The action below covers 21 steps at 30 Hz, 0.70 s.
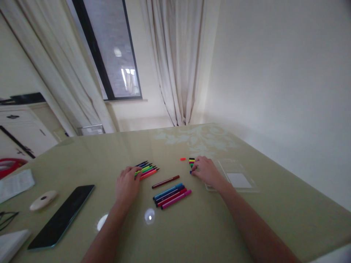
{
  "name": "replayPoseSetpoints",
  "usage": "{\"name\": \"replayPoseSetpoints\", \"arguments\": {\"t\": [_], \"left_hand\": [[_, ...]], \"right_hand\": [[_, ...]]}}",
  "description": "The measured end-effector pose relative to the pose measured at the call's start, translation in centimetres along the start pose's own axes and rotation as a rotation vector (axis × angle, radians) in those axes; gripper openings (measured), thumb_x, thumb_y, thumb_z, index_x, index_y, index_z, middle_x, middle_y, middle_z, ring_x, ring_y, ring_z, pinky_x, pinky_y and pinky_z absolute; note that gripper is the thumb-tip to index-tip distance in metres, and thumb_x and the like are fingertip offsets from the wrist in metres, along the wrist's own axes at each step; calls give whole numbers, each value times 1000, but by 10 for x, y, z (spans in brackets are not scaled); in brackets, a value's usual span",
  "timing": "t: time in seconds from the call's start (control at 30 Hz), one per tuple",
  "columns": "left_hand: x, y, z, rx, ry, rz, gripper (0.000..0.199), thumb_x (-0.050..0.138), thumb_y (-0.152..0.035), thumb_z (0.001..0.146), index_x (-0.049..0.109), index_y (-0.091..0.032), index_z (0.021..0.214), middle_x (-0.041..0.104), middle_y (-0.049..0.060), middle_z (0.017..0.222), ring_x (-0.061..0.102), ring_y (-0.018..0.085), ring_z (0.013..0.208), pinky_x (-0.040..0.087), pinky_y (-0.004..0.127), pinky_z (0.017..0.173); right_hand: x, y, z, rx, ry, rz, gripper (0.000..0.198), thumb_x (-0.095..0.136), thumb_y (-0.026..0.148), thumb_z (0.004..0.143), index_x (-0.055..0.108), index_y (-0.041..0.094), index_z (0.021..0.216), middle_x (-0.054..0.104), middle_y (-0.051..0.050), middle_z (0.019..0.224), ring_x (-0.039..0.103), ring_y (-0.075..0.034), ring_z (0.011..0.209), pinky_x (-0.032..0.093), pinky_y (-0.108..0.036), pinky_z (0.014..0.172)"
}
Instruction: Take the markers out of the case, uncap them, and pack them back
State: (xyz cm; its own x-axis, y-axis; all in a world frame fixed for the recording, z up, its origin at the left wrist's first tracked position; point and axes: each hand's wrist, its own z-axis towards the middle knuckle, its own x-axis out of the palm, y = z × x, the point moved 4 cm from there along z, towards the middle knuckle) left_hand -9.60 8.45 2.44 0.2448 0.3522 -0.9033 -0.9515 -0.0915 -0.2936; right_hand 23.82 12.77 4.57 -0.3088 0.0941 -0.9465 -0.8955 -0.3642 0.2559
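My left hand [128, 182] curls its fingers over the rear ends of several uncapped markers [149, 171] lying side by side, tips pointing right. They are dark, green, yellow, pink and orange. Farther right, my right hand [205, 170] has its thumb and fingers closed around a small dark blue marker cap [191, 172]. Just behind it sits a row of loose caps [191, 160], black, yellow, red and green, partly covered by the fingers. An orange cap [182, 159] lies apart to their left. Between my hands rests a capped brown marker [166, 182].
Nearer me lie capped markers [172, 196] in blue, navy, red and magenta. A clear plastic case [246, 184] is under and beside my right wrist. At left are a black phone [63, 215], a whitish oval object [43, 200] and a folded paper [16, 185].
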Motion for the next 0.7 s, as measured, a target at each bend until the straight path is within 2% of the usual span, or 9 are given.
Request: {"name": "replayPoseSetpoints", "arguments": {"t": [0.13,0.2,0.3,0.37,0.5,0.7], "left_hand": [[-1,13,3,-119,-46,75,46,32,-37,103,65,-24,132,60,12,144,51,36,127,46,53,98],[1,24,5,-200,-30,61,49,29,-40,104,62,-24,136,56,11,150,47,39,132,44,58,99],[3,35,8,-266,20,15,50,30,-44,104,60,-23,137,58,13,147,49,40,130,44,62,98],[2,36,9,-247,14,-4,48,32,-44,103,60,-23,136,59,14,144,51,40,126,45,60,96],[1,35,10,-225,27,-13,43,34,-43,102,68,-25,121,64,15,133,55,40,121,48,57,91],[4,48,14,-213,64,37,38,42,-44,97,70,-23,111,68,15,124,59,38,117,50,49,92]], "right_hand": [[1,3,-1,-2,19,-5,5,79,21,82,83,24,84,72,-7,102,63,-26,103,43,-37,89],[1,5,-1,-3,26,-5,6,79,21,82,83,24,85,73,-7,104,63,-25,103,43,-38,90],[1,7,-1,-11,26,-1,6,79,21,82,83,24,85,73,-7,105,63,-26,104,43,-38,91],[0,7,-2,-14,24,4,7,78,20,82,82,25,85,73,-6,106,63,-26,106,43,-39,91],[0,7,-2,-16,18,3,7,78,20,82,82,25,85,73,-6,106,63,-26,107,43,-39,91],[2,8,-2,-15,23,-2,6,78,21,83,82,24,85,73,-6,105,63,-27,107,43,-39,91]]}}
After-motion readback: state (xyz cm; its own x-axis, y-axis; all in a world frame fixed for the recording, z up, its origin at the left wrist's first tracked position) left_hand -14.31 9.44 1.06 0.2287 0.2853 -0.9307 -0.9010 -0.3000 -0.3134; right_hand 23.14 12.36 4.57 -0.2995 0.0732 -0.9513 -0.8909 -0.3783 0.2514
